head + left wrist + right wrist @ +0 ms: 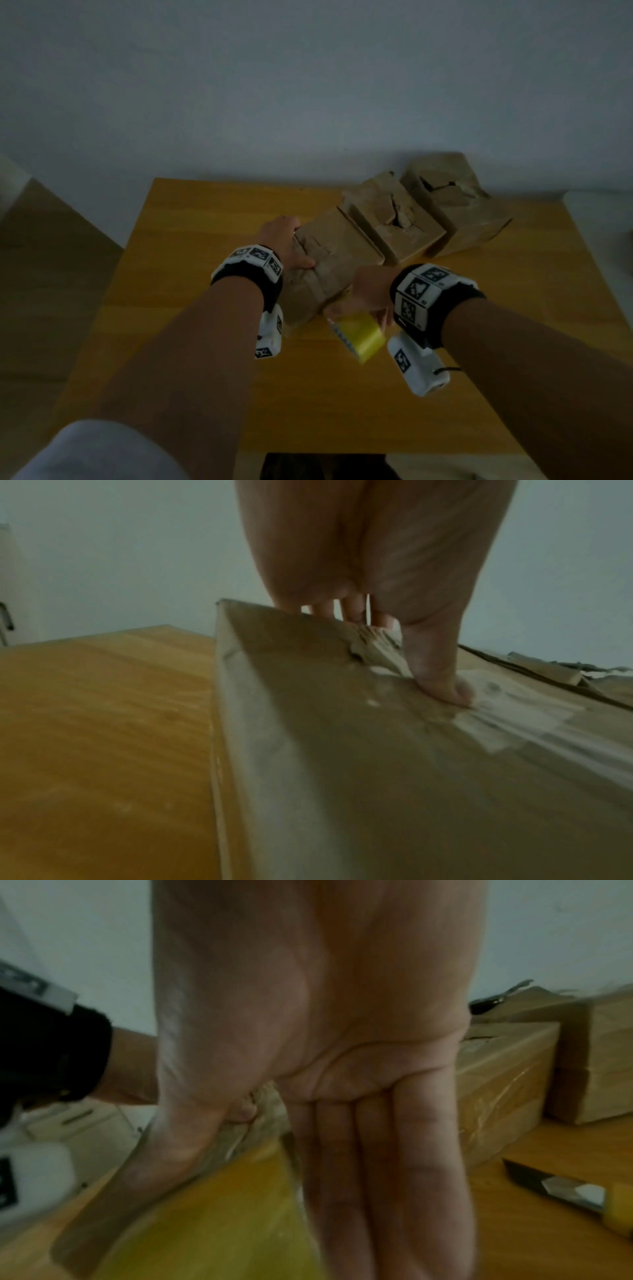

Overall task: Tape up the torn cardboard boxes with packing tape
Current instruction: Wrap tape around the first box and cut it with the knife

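Nearest box (329, 260) sits mid-desk, torn top w/ tape strip running across it; contents not visible. Left hand (287, 245) lies flat on its top, thumb (441, 680) pressing beside the tear. Right hand (368, 291) grips yellow tape roll (358, 337) just off box's near corner. Two more torn boxes, middle box (394, 222) & far box (455, 209), lined up beyond to the right, insides too dark to tell. Utility knife (565, 1188) on desk (191, 260) nearby.
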### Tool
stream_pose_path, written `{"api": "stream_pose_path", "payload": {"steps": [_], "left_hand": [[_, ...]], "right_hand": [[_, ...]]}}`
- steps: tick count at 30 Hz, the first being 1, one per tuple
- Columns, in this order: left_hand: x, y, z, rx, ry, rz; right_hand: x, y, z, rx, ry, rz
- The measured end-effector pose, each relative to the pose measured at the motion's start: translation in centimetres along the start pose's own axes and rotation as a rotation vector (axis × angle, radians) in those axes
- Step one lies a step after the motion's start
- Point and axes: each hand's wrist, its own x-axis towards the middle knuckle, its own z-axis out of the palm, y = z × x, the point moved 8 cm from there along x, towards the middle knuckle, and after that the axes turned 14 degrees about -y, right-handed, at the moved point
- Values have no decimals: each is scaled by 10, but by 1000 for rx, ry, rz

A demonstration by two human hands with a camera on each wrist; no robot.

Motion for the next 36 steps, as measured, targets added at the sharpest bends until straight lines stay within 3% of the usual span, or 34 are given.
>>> {"api": "stream_pose_path", "payload": {"steps": [2, 5, 10, 15, 16, 20, 22, 23, 26, 29, 31, 36], "left_hand": [[4, 5, -10, 92, 9, 23], [2, 8, -18, 243, 23, 10], [-16, -14, -21, 33, 166, 12], [-59, -34, -38, -81, 437, -82], [-60, -38, -34, -139, 391, -103], [-59, -56, 30, -603, -150, -200], [-63, -55, 56, -838, -330, -237], [-63, -53, 59, -870, -341, -247], [-52, -64, 49, -724, -118, -323], [-5, -105, 84, -544, -138, -466], [2, -105, 94, -524, -169, -466], [-52, -65, 88, -996, -193, -413]], "right_hand": [[-4, -4, -17, 11, 125, -17], [-7, -21, -48, -230, 410, -58], [12, -37, -37, -267, 327, -161], [18, -44, -41, -325, 330, -97], [20, -47, -41, -320, 345, -92], [21, -63, -38, -279, 423, -105], [18, -67, -40, -263, 489, -146], [15, -67, -42, -258, 530, -164], [19, -73, -41, -479, 680, -183], [17, -82, -40, -557, 669, -214], [18, -83, -39, -608, 619, -229], [16, -78, -39, -590, 575, -245]]}}
